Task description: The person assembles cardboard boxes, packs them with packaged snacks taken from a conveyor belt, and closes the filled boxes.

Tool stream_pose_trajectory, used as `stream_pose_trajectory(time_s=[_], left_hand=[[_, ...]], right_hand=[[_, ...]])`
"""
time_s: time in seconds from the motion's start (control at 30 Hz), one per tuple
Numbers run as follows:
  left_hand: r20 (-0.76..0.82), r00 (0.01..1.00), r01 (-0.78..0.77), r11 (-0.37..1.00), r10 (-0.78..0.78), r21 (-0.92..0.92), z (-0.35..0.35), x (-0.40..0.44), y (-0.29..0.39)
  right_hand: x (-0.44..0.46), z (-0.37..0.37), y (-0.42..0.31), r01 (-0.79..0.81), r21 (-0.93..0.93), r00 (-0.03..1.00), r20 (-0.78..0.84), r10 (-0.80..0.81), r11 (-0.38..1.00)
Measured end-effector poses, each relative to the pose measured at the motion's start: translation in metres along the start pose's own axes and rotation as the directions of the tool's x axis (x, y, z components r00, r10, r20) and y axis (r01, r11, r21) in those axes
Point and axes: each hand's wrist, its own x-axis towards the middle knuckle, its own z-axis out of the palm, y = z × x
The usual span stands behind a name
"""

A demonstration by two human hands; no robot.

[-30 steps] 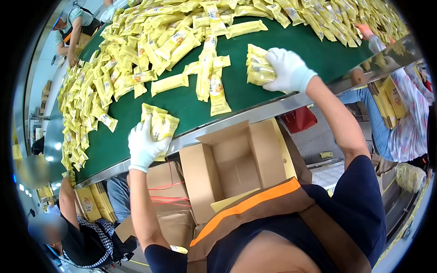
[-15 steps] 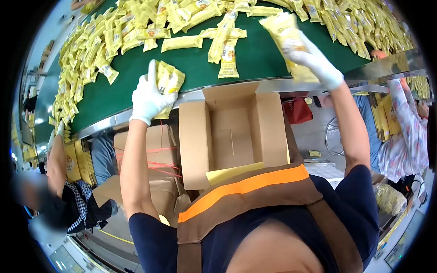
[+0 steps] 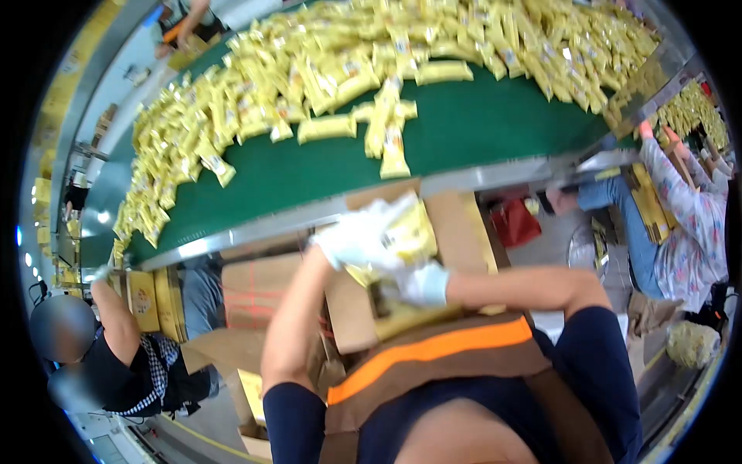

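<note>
Packets in shiny yellow wrap are up over the open brown box, held between two white gloves. The left hand and the right hand are close together, both clamped on the packets. The fingers are too blurry to tell one from another. The box sits just in front of the brown apron, which has a bright orange band.

Past the box runs a long green table. It looks flat and smooth, with a shiny metal edge on the near side. A big pile of the same yellow packets covers the far part and bends round to the left. A few lie crossed near the middle, and one of them points at the metal edge.

Left of the box is a carton with red string. On the right, a red bag is on the gray floor. A person is at the left, by flat yellow boxes. Another person, in a flowery top, is at the right. More arms show at the top left.
</note>
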Motion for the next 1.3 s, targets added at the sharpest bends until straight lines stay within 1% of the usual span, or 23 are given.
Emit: stream_pose_trajectory(time_s=[0.03, 0.07, 0.2, 0.33, 0.4, 0.43, 0.53, 0.6, 0.67, 0.7, 0.73, 0.8, 0.87, 0.9, 0.93, 0.97, 1.0, 1.07, 1.1, 1.13, 1.2, 1.27, 1.3], left_hand=[[0.024, 0.997, 0.061, 0.971, -0.068, 0.231, -0.003, 0.004, 0.016], [0.010, 0.999, 0.024, 0.914, -0.031, 0.404, 0.007, 0.011, 0.020], [-0.003, 0.998, 0.059, 0.869, -0.066, 0.492, 0.030, 0.034, 0.039], [-0.163, 0.985, 0.130, 0.889, -0.063, 0.439, 0.089, 0.038, 0.016], [-0.041, 0.992, 0.124, 0.875, -0.118, 0.468, 0.095, 0.041, 0.014], [-0.004, 0.992, 0.115, 0.877, -0.127, 0.466, 0.102, 0.045, 0.009], [0.076, 0.971, 0.171, 0.881, -0.227, 0.441, 0.126, 0.070, -0.007], [0.148, 0.943, 0.201, 0.863, -0.299, 0.464, 0.101, 0.071, 0.028], [-0.104, 0.983, 0.185, 0.793, -0.153, 0.580, 0.127, 0.067, 0.023], [-0.144, 0.976, 0.214, 0.817, -0.161, 0.535, 0.129, 0.064, 0.024], [-0.176, 0.970, 0.235, 0.843, -0.170, 0.483, 0.126, 0.061, 0.030], [0.015, 0.923, 0.367, 0.891, -0.384, 0.268, 0.107, 0.058, 0.026], [0.160, 0.930, 0.305, 0.937, -0.331, 0.168, 0.094, 0.062, 0.016], [0.013, 1.000, -0.027, 0.996, 0.026, 0.088, 0.097, 0.053, -0.010], [-0.161, 0.917, -0.359, 0.931, 0.365, 0.066, 0.102, 0.046, -0.035], [0.207, 0.966, -0.124, 0.980, 0.155, -0.157, 0.014, 0.045, 0.018], [-0.143, 0.932, -0.363, 0.872, 0.334, -0.328, 0.006, 0.045, 0.007], [-0.562, 0.797, -0.328, 0.940, 0.221, -0.095, -0.040, 0.059, 0.009], [-0.668, 0.737, -0.178, 0.983, 0.098, -0.053, -0.055, 0.073, 0.005], [-0.641, 0.766, 0.027, 0.999, -0.051, -0.047, -0.068, 0.088, -0.002], [-0.730, 0.684, 0.225, 0.946, 0.019, 0.236, -0.047, 0.133, -0.048], [-0.678, 0.734, 0.298, 0.911, -0.028, 0.285, -0.039, 0.137, -0.060], [-0.648, 0.761, 0.227, 0.930, 0.015, 0.289, -0.037, 0.131, -0.067]], right_hand=[[-0.014, -0.006, 0.003, 0.433, -0.358, 0.849, -0.146, -0.507, 0.827], [-0.018, -0.015, -0.005, 0.445, -0.407, 0.856, -0.067, -0.512, 0.797], [-0.023, -0.043, -0.021, 0.351, -0.386, 0.911, 0.349, -0.217, 0.853], [-0.028, -0.037, -0.007, 0.268, -0.169, 0.934, 0.286, -0.213, 0.948], [-0.032, -0.040, -0.007, 0.220, -0.157, 0.922, 0.355, -0.153, 0.963], [-0.034, -0.027, 0.007, 0.366, -0.226, 0.927, 0.169, -0.334, 0.903], [-0.027, -0.096, -0.022, 0.460, -0.246, 0.801, 0.531, -0.278, 0.853], [-0.025, -0.088, -0.025, 0.345, -0.150, 0.771, 0.608, -0.188, 0.927], [-0.011, -0.045, -0.011, 0.361, -0.178, 0.666, 0.736, -0.119, 0.915], [-0.014, -0.002, 0.005, 0.073, 0.011, 0.932, 0.355, -0.072, 0.997], [-0.015, -0.017, 0.006, 0.212, -0.049, 0.889, 0.425, -0.171, 0.976], [-0.015, -0.112, -0.012, 0.188, 0.104, 0.575, 0.795, -0.195, 0.977], [-0.003, -0.111, 0.027, 0.344, 0.594, 0.741, 0.304, -0.599, 0.728], [0.005, -0.180, 0.016, 0.317, 0.604, 0.869, 0.123, -0.479, 0.731], [0.027, -0.195, 0.041, 0.470, 0.564, 0.878, -0.221, -0.424, 0.679], [0.051, -0.231, 0.061, 0.472, 0.255, 0.851, -0.382, -0.361, 0.844], [0.075, -0.258, 0.081, 0.386, 0.360, 0.849, -0.499, -0.174, 0.849], [0.142, -0.308, 0.126, 0.027, 0.286, 0.898, -0.427, 0.102, 0.958], [0.181, -0.321, 0.143, 0.011, 0.066, 0.900, -0.436, 0.019, 0.998], [0.218, -0.325, 0.155, -0.002, -0.156, 0.899, -0.433, -0.066, 0.988], [0.277, -0.319, 0.145, -0.085, -0.159, 0.946, -0.322, 0.029, 0.984], [0.298, -0.289, 0.132, -0.308, -0.267, 0.941, -0.224, 0.252, 0.913], [0.298, -0.278, 0.131, -0.294, -0.326, 0.941, -0.266, 0.211, 0.898]])
